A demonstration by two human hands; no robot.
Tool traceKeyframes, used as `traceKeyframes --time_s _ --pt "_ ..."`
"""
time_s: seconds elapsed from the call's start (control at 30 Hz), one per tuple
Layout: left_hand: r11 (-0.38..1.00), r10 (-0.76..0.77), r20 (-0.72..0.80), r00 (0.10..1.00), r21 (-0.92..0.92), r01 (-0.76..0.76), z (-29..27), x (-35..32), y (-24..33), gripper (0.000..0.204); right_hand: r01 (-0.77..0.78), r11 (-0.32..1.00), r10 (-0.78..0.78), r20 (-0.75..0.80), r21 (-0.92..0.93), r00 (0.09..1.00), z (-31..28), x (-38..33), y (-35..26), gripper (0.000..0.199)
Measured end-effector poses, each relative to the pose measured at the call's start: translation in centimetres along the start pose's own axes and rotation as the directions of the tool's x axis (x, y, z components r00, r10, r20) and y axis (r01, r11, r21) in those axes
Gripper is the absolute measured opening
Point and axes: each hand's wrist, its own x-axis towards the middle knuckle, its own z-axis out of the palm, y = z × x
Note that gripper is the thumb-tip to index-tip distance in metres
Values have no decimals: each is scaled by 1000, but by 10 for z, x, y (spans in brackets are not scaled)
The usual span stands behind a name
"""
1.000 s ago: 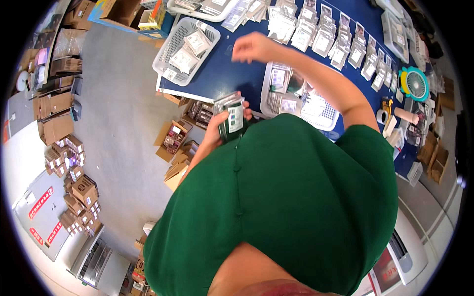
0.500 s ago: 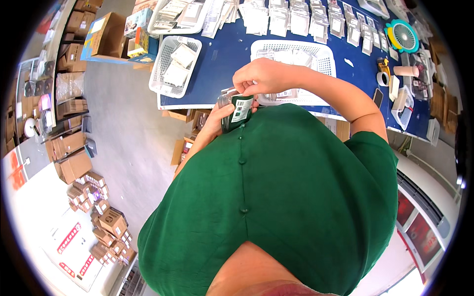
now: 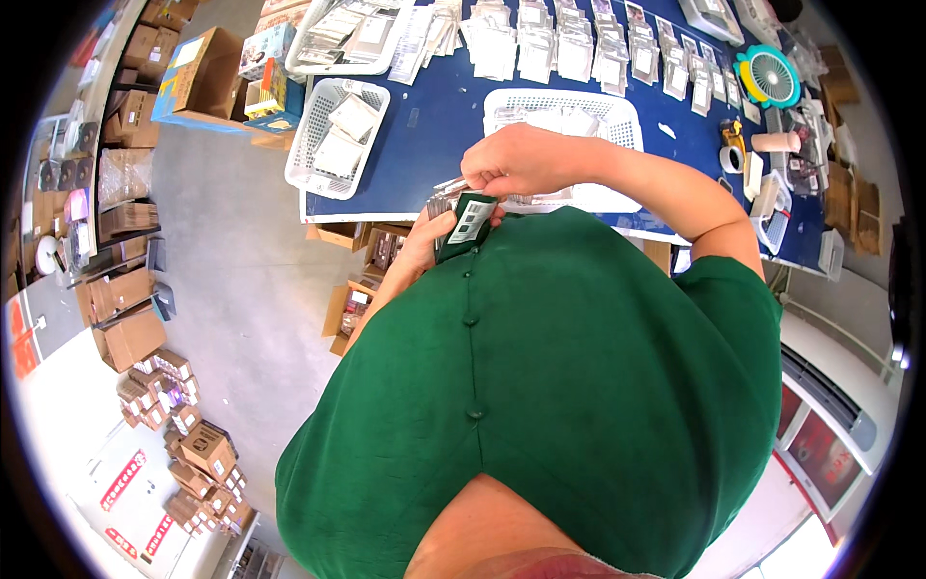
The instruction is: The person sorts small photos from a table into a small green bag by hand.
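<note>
My left hand [image 3: 422, 241] is wrapped round a stack of flat packets [image 3: 470, 222], close to my green shirt at the table's front edge. The outermost packet is dark green with a white label; edges of clear and greyish packets show behind it. Above the stack, my right hand [image 3: 513, 160] has its fingers pinched together at the packets' upper edge. Thin pale edges stick up beside those fingertips, and the exact grip is partly hidden. Just beyond my right hand, a white perforated basket [image 3: 634, 135] holds several flat packets; my forearm crosses over it.
A narrower white basket [image 3: 301, 154] with packets stands at the table's left end. Rows of packet piles [image 3: 575, 56] line the far side of the blue table [image 3: 424, 116]. A turquoise fan [image 3: 769, 77] and tape roll [image 3: 732, 159] lie right. Open cartons [image 3: 340, 314] sit below.
The whole view has shifted slightly. The stack in my left hand is tilted a little more, and the pinched fingers of my right hand stay at its upper edge.
</note>
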Motion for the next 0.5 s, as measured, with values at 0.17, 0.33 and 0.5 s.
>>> traceKeyframes --time_s 0.17,0.33,0.5 --pt "995 1 -21 1000 -101 -3 5 0 -4 78 30 999 -31 -36 -27 999 -10 -2 4 4" --pt "993 -2 -17 1000 -118 0 9 2 -5 79 60 997 -55 -80 53 995 -45 -7 10 6" --pt "991 -44 125 991 -117 59 -9 20 -15 86 31 995 -14 -175 100 984 -60 -12 32 10"
